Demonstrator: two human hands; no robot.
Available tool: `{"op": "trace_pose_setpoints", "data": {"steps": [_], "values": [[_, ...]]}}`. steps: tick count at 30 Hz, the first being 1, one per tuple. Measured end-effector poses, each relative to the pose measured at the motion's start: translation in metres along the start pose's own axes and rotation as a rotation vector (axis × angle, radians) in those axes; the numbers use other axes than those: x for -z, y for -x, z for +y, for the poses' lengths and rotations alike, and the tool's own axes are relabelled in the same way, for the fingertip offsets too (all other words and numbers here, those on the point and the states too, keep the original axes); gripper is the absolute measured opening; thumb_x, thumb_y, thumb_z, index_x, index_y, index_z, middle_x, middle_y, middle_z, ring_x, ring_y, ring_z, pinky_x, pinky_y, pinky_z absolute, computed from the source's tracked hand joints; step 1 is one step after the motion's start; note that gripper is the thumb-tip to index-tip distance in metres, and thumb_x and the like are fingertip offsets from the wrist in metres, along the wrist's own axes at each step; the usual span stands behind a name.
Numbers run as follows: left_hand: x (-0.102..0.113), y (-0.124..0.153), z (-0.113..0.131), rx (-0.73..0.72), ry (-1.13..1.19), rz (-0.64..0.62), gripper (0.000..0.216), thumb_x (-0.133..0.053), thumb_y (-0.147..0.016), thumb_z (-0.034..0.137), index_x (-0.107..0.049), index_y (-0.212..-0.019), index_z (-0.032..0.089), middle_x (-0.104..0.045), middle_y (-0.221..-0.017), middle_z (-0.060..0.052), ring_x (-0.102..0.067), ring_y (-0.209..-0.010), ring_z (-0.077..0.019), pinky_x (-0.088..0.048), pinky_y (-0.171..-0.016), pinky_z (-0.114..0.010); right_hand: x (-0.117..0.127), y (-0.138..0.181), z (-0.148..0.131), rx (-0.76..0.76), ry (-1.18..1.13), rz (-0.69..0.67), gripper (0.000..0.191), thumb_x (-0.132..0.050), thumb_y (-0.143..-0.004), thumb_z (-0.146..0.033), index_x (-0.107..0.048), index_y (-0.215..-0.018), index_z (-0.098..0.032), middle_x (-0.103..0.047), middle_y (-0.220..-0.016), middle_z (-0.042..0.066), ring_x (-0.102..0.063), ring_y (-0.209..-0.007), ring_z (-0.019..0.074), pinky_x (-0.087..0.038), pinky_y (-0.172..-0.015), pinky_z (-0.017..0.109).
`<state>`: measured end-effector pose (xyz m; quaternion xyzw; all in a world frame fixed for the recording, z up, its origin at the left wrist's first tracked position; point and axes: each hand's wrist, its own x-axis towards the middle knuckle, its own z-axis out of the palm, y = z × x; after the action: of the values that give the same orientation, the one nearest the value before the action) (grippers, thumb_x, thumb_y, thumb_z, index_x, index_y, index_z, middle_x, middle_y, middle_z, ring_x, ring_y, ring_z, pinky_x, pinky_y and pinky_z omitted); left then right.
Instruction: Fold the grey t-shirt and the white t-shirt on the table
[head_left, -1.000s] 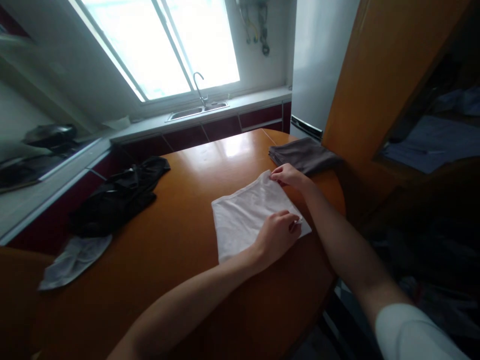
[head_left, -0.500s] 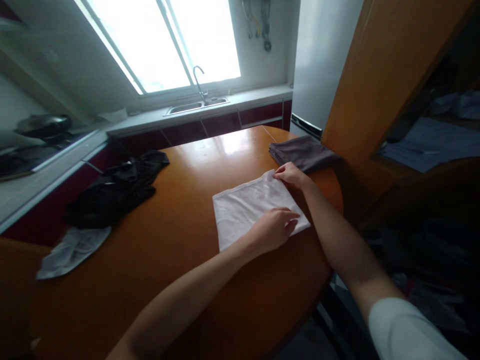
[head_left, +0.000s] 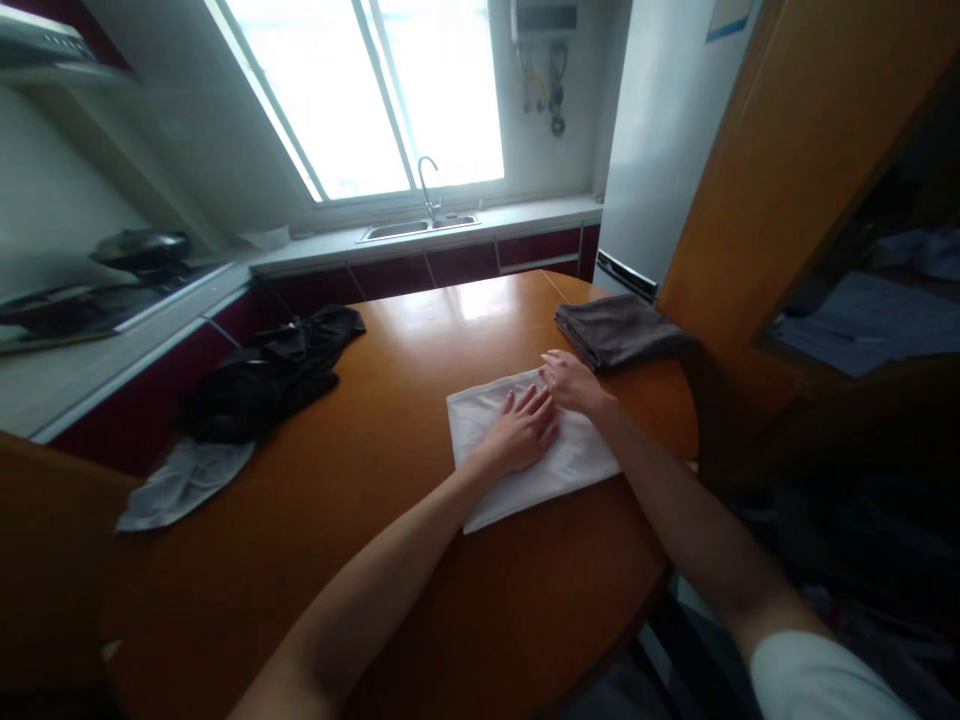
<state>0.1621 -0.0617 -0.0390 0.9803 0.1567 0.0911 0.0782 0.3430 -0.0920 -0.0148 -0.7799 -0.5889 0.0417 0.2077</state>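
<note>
A folded white cloth [head_left: 517, 495] lies flat in a rough rectangle on the wooden table [head_left: 360, 420]. My left hand [head_left: 523, 432] rests on the middle of the cloth with its fingers spread. Close beside it, my right hand [head_left: 568, 382] lies over the cloth's far right part, fingers stretched out and partly overlapping the far edge. Neither hand grips anything. Just beyond my right hand is a folded dark grey cloth [head_left: 622, 330], apart from the white one.
On the table's left lie a crumpled black garment [head_left: 262, 385] and a white cloth piece [head_left: 184, 485]. A counter with a sink [head_left: 420, 228] runs under the window. A pan [head_left: 142, 250] stands on the stove at left; a fridge [head_left: 656, 150] stands at back right.
My left hand has moved from the cloth's near right side to its middle and spread out. My right hand has let go of the far right corner and slid left. The view has shifted.
</note>
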Motion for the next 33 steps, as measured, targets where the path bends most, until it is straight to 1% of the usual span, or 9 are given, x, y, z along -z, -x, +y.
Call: {"op": "trace_pose_setpoints", "data": {"steps": [3,5,9,12,16,19,24,29,33], "values": [[0.003,0.000,-0.007,0.100,0.007,0.082,0.053,-0.029,-0.105,0.028,-0.037,-0.156,0.016,-0.037,-0.163,-0.008,-0.027,-0.153,-0.0212,-0.019,-0.126,-0.044,-0.017,0.005,0.004,-0.034,0.051,-0.165,0.060,-0.027,-0.106,-0.043,-0.033,-0.158,-0.014,-0.021,-0.168,0.011,-0.016,-0.156,0.0266,-0.018,-0.124,0.049],[0.005,0.001,-0.017,0.196,-0.034,0.128,0.053,-0.029,-0.104,0.029,-0.040,-0.154,0.015,-0.038,-0.162,-0.009,-0.027,-0.153,-0.0227,-0.019,-0.126,-0.045,-0.024,0.006,0.011,-0.047,0.075,-0.171,0.063,-0.022,-0.107,-0.046,-0.024,-0.162,-0.015,-0.014,-0.170,0.010,-0.011,-0.157,0.0257,-0.015,-0.125,0.051],[0.007,0.005,-0.041,0.325,-0.098,0.064,0.058,-0.032,-0.105,0.046,-0.037,-0.157,0.020,-0.029,-0.166,-0.010,-0.022,-0.154,-0.0327,-0.019,-0.124,-0.056,-0.030,0.004,0.017,-0.059,0.105,-0.125,0.066,-0.018,-0.106,-0.048,-0.020,-0.163,-0.014,-0.015,-0.170,0.010,-0.012,-0.156,0.0242,-0.015,-0.125,0.050],[0.006,0.006,-0.050,0.334,-0.082,0.009,0.061,-0.029,-0.104,0.050,-0.033,-0.159,0.024,-0.024,-0.168,-0.007,-0.020,-0.155,-0.0324,-0.019,-0.124,-0.055,-0.033,0.003,0.016,-0.065,0.108,-0.114,0.066,-0.020,-0.106,-0.047,-0.022,-0.162,-0.013,-0.018,-0.169,0.011,-0.014,-0.156,0.0244,-0.017,-0.125,0.049],[0.007,0.006,-0.046,0.333,-0.054,0.023,0.061,-0.029,-0.104,0.052,-0.034,-0.158,0.023,-0.025,-0.168,-0.009,-0.020,-0.154,-0.0331,-0.019,-0.123,-0.057,-0.035,0.004,0.017,-0.055,0.097,-0.091,0.066,-0.024,-0.105,-0.046,-0.024,-0.161,-0.011,-0.020,-0.168,0.013,-0.017,-0.155,0.0257,-0.018,-0.124,0.049],[0.009,0.013,-0.036,0.280,-0.057,0.061,0.062,-0.030,-0.104,0.053,-0.036,-0.157,0.021,-0.025,-0.167,-0.011,-0.016,-0.155,-0.0338,-0.015,-0.123,-0.060,-0.035,0.005,0.017,-0.051,0.088,-0.085,0.065,-0.026,-0.105,-0.045,-0.025,-0.161,-0.010,-0.022,-0.168,0.015,-0.018,-0.155,0.0261,-0.018,-0.124,0.049],[0.016,0.052,-0.023,0.136,-0.036,0.012,0.061,-0.031,-0.104,0.053,-0.036,-0.157,0.024,-0.029,-0.166,-0.008,-0.017,-0.156,-0.0300,-0.015,-0.125,-0.055,-0.034,0.005,0.017,-0.048,0.101,-0.087,0.064,-0.027,-0.105,-0.043,-0.026,-0.161,-0.012,-0.022,-0.167,0.015,-0.019,-0.155,0.0263,-0.020,-0.123,0.049],[0.025,0.109,-0.021,0.097,0.004,-0.071,0.064,-0.032,-0.103,0.060,-0.033,-0.159,0.029,-0.021,-0.168,-0.005,-0.013,-0.156,-0.0294,-0.013,-0.126,-0.052,-0.036,0.004,0.019,-0.030,0.101,-0.082,0.064,-0.028,-0.105,-0.043,-0.027,-0.160,-0.010,-0.024,-0.167,0.017,-0.021,-0.154,0.0264,-0.019,-0.123,0.048],[0.032,0.128,-0.018,0.078,0.012,-0.127,0.067,-0.033,-0.102,0.062,-0.028,-0.161,0.030,-0.018,-0.169,-0.003,-0.009,-0.157,-0.0295,-0.009,-0.126,-0.053,-0.031,0.003,0.020,-0.038,0.102,-0.088,0.064,-0.030,-0.105,-0.043,-0.029,-0.159,-0.009,-0.025,-0.166,0.017,-0.023,-0.154,0.0264,-0.021,-0.123,0.049]]}}
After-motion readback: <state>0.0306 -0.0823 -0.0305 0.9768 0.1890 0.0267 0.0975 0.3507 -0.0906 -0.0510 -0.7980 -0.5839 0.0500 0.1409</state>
